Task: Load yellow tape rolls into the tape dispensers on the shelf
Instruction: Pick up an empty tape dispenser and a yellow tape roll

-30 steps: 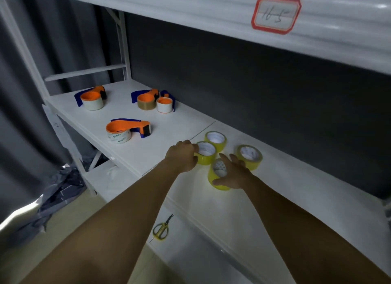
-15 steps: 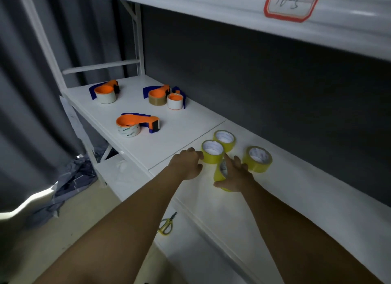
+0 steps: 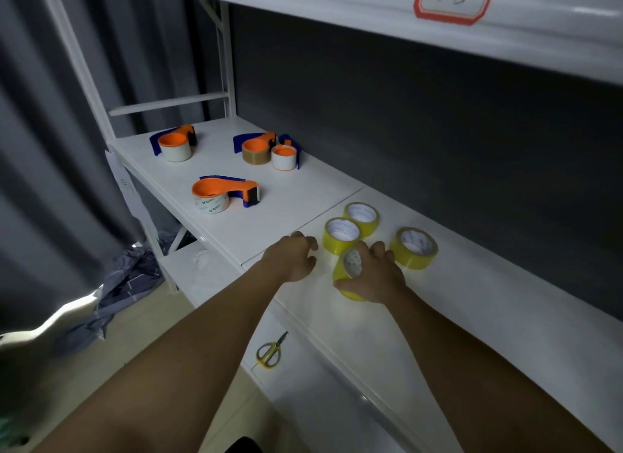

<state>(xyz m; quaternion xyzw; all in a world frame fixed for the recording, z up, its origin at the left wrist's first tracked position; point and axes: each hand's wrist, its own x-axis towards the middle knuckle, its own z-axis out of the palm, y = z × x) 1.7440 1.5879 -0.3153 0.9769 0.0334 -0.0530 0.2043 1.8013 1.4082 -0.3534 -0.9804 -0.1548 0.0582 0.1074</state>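
Gripping a tilted yellow tape roll (image 3: 349, 273), right hand (image 3: 374, 277) on shelf (image 3: 472, 317).

Two bare, sleeveless forearms (image 3: 209, 351)

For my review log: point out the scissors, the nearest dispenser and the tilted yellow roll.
scissors (image 3: 268, 351), head view, yellow handles.
nearest dispenser (image 3: 215, 187), head view, orange hub.
tilted yellow roll (image 3: 350, 295), head view, lower yellow edge.
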